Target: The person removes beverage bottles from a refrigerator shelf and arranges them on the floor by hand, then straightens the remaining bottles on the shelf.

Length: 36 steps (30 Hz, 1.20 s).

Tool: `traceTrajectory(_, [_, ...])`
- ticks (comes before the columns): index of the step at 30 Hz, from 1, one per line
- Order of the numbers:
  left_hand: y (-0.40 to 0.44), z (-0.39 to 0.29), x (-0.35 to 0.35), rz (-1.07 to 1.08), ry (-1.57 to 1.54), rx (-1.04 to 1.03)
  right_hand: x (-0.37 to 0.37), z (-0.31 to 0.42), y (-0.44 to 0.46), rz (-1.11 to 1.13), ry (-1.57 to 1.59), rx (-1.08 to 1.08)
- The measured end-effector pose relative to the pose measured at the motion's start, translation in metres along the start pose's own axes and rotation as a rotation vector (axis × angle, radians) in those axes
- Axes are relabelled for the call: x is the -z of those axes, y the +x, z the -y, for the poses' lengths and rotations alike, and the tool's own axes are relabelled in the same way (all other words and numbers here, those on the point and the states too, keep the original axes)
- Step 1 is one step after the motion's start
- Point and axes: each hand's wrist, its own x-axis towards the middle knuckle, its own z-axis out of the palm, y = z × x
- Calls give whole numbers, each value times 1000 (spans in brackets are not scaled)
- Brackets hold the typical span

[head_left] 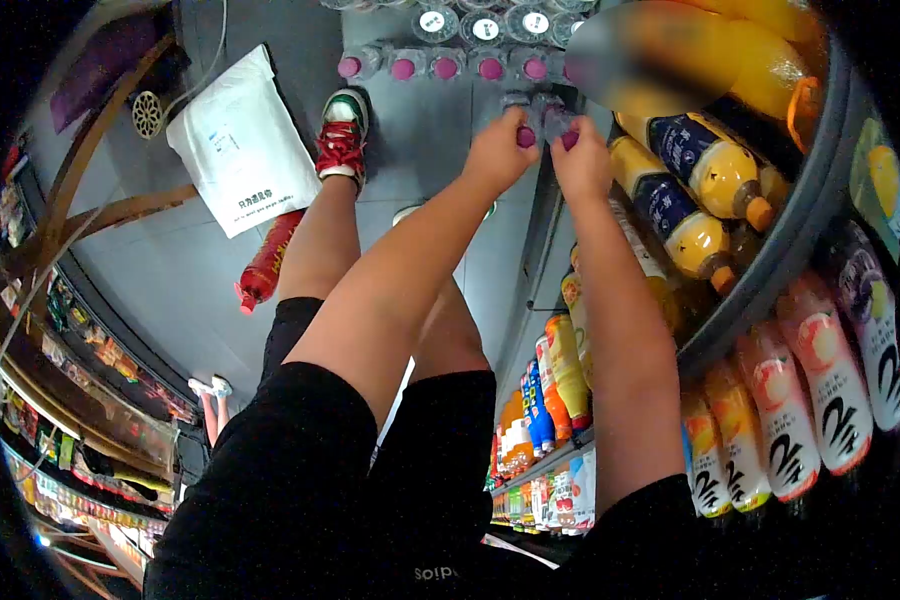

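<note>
My left hand point(502, 158) is closed around the neck end of a clear plastic bottle with a purple cap point(526, 137). Right beside it, my right hand point(584, 168) grips a second clear bottle, whose purple cap point(569, 140) also shows. Both bottles are partly hidden by my fingers. Just beyond my hands, several clear bottles with pink-purple caps point(446, 67) form a row on the grey tiled floor point(410, 130). Behind that row stand more clear containers with round white tops point(485, 28).
Orange drink bottles point(705, 250) lie in a dark-rimmed shelf point(770, 262) at the right. Peach-coloured bottles point(785, 415) and a lower drinks shelf point(545, 465) are nearer. On the left are a white parcel bag point(245, 140), a red bottle point(268, 262) and my sneaker point(342, 140).
</note>
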Motion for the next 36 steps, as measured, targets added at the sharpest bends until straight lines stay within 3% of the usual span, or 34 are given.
traceTrajectory(4, [20,11,-15,-75,40,-118,-13,2,15,-35,55,-34])
traceTrajectory(8, [42,14,-20,-22,38,-111,-23,0,28,-48,99,-51])
traceTrajectory(17, [31,3,-13,-118,102,-170,-9,18,25,-154,241,-82])
traceTrajectory(20, [1,-18,13,-9,13,-12,0,23,3,-223,368,-126])
traceTrajectory(22, [-20,-20,30,16,92,16,14,31,-23,-81,311,-224])
traceTrajectory(25, [-55,-29,73,225,-1,63,31,43,-70,-37,406,-199])
traceTrajectory(26, [-72,-38,90,239,-74,66,45,56,-87,34,408,-237])
traceTrajectory(30, [-116,-112,167,421,-126,178,89,95,-142,-25,584,-159])
traceTrajectory(32, [-126,-126,186,361,0,31,137,125,-160,-50,649,-136])
traceTrajectory(35, [-139,-183,226,366,-73,-240,216,161,-187,-301,745,-39])
traceTrajectory(36, [-135,-189,229,303,-99,-390,275,186,-200,-283,748,-84])
